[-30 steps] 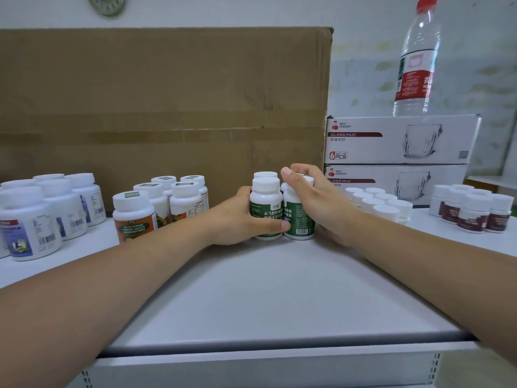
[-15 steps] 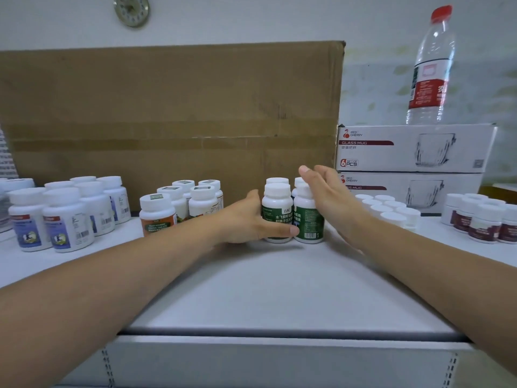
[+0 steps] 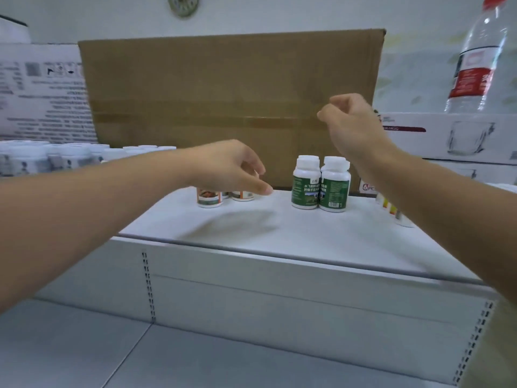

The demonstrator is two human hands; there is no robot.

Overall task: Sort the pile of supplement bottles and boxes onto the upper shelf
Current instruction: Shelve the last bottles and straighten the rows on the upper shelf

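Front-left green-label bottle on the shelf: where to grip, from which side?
Probably take the front-left green-label bottle by its white cap, from above. It stands upright, its body touching the neighbour bottle on the right; the narrower caps leave finger room.

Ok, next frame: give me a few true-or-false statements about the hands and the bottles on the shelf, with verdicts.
1. The left hand grips one of the green-label bottles. False: it hovers to their left, holding nothing.
2. The green-label bottles stand upright on the upper shelf. True.
3. The right hand holds nothing. True.
4. The water bottle lies on its side. False: it stands upright on the glass mug box.
5. The cardboard box stands behind the green-label bottles. True.
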